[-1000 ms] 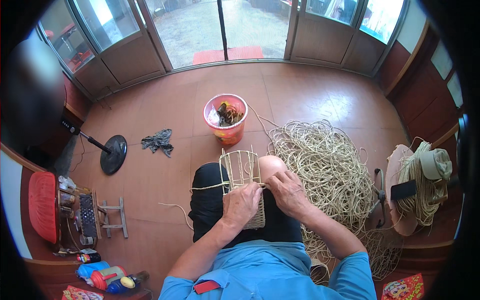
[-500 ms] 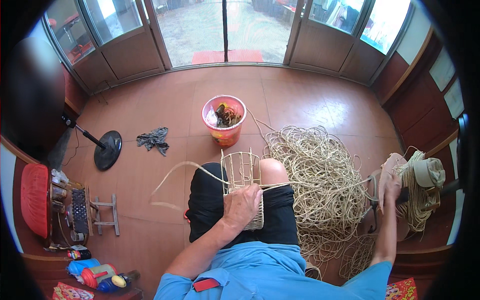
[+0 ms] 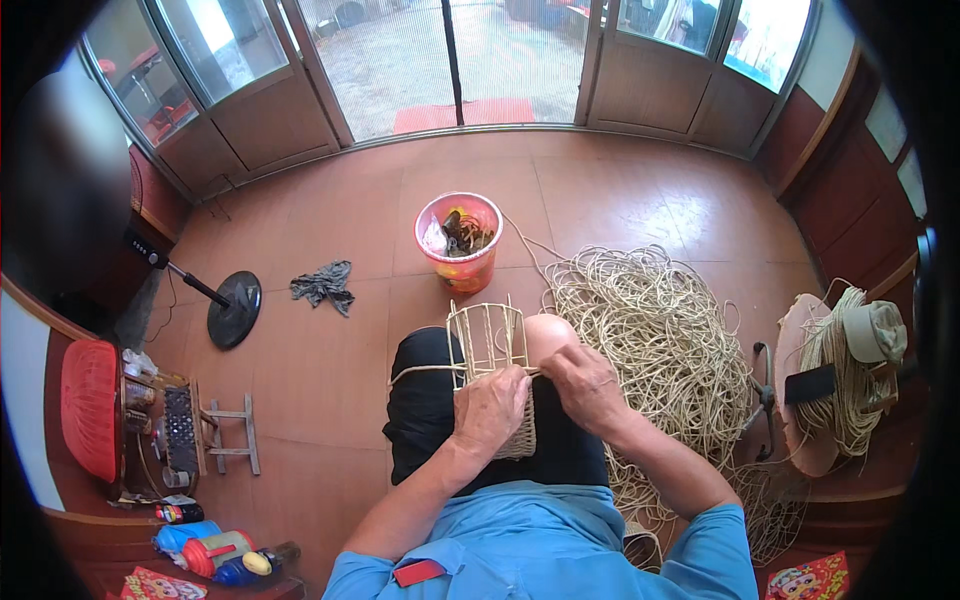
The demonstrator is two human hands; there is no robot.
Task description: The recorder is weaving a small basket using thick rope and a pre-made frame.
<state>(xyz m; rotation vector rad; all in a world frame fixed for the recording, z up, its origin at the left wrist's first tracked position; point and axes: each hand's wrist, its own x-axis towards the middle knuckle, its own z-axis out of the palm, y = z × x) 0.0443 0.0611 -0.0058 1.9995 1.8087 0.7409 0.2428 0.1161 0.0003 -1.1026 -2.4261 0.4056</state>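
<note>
A small woven basket [image 3: 521, 439] of pale cord rests on my lap between the dark shorts' legs. Its lower part is tightly woven; bare upright ribs of an open frame stand above that. My left hand [image 3: 490, 408] is closed around the basket's near left side and covers much of the weave. Beside its right edge, my right hand [image 3: 586, 388] pinches a strand of cord [image 3: 424, 369], fingertips close to my left hand's. This strand crosses the basket and its loose end lies over my left thigh. The spot between my fingertips is partly hidden.
A large tangled cord pile [image 3: 650, 330] covers the floor at my right. Ahead stands a pink bucket [image 3: 457, 270] with mixed contents. Rightward, a chair [image 3: 815, 440] holds coiled cord and a hat [image 3: 875, 332]. Leftward are a grey rag [image 3: 323, 288], a fan base [image 3: 235, 311] and a small wooden stool [image 3: 233, 432].
My right hand has come in from the chair at far right to the basket and now grips the cord. The strand's loose end at left has dropped from an arc onto my thigh.
</note>
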